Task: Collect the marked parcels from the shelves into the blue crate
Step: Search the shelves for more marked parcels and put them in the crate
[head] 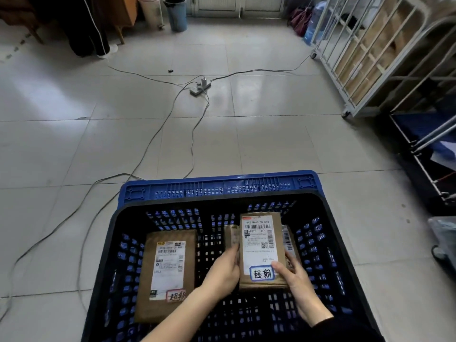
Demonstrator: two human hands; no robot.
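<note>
The blue crate (217, 187) stands on the tiled floor right below me. A brown parcel (259, 245) with a white shipping label and a blue-edged handwritten tag is inside it at the right. My left hand (223, 272) grips its left side and my right hand (299, 285) grips its lower right corner. More parcels show behind it, mostly hidden. A second flat brown parcel (165, 275) with a red-edged handwritten tag lies on the crate's floor at the left.
A power strip (199, 87) with several cables trails across the floor ahead, some reaching the crate's left side. White wheeled shelf racks (355, 70) holding cartons stand at the right. Two bins (176, 13) and a person's legs are at the far wall.
</note>
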